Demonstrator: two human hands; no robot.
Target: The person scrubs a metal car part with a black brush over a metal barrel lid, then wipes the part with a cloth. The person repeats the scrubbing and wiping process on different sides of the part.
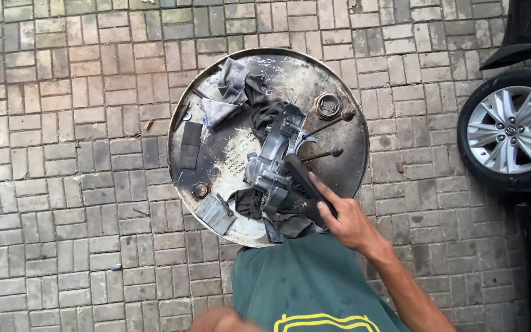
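Observation:
A grey metal engine part (278, 157) lies on dark rags on top of a round steel drum (351, 154). My right hand (345, 221) rests on the black end of that part, near the drum's near edge, fingers laid over it. My left hand (219, 321) shows only as a blurred bit at the bottom edge, away from the drum; what it holds is hidden. Two long bolts (324, 138) stick out of the part toward the right.
A grey rag (232, 92), a dark flat strip (190, 144), a small metal plate (214, 214) and a round bung (327, 106) lie on the drum top. Brick paving (62, 184) surrounds it. A car wheel (514, 132) stands at the right.

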